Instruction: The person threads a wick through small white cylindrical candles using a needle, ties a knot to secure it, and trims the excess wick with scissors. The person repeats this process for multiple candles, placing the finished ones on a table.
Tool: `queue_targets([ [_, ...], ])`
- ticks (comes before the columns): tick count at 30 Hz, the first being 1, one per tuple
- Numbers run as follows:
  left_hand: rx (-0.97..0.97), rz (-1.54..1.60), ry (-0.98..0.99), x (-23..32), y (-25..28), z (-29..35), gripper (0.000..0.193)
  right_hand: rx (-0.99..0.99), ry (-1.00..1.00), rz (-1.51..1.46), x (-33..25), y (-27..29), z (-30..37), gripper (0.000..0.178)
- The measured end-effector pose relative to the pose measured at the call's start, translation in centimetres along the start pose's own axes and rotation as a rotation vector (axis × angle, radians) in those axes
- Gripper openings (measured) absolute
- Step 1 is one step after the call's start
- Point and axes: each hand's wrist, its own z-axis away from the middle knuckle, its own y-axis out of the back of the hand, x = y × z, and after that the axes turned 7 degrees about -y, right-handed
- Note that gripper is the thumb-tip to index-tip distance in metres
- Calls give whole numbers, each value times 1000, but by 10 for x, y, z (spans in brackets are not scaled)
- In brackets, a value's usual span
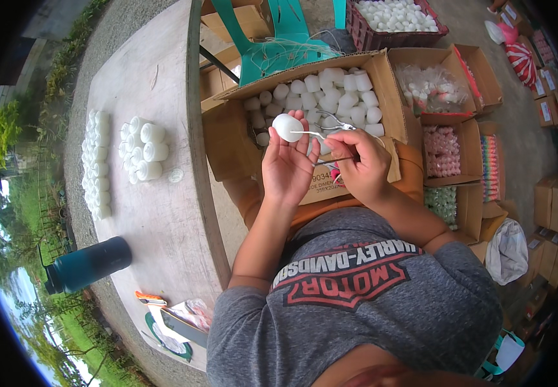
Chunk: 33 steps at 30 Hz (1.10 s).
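A rounded white candle (288, 128) rests in the fingers of my left hand (286, 173), palm up, over an open carton. Its pale wick (312, 133) points right, towards my right hand (364, 166). That hand is closed around a slim metal hand tool (335, 122); its exact kind is partly hidden by my fingers. Whether the tool touches the wick I cannot tell. Just beneath, many similar white candles (330, 97) fill the cardboard box (382, 84). Something small and pink-red (336, 175) shows below my right hand.
On the pale table (175, 213) at left stand white candles (144, 145) in groups, a dark blue bottle (91, 263) and an orange cutter (150, 298). A teal chair (279, 55) and maroon crate (401, 40) are beyond. Cartons of pink candles (441, 151) and other goods line the right.
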Motion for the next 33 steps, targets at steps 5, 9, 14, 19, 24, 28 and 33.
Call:
queue_targets([
  [5,-9,-16,-27,0,0,0,43,16,35,50,-2,2,0,16],
  [9,-1,-53,-41,-1,-3,1,44,-4,29,59,2,1,2,15],
  [14,9,-105,-79,-1,-6,2,44,-36,4,110,-2,4,1,14],
  [19,0,-147,-95,-1,-6,4,49,-117,-36,103,-6,9,-2,17],
  [24,-7,-170,-92,-3,-9,5,46,-158,-23,173,-4,14,-1,18],
  [28,0,-213,-120,0,-9,6,48,-203,-102,202,-1,15,-3,15],
  [33,-61,-331,-150,-3,-6,6,54,-226,-157,229,-1,16,-5,10],
])
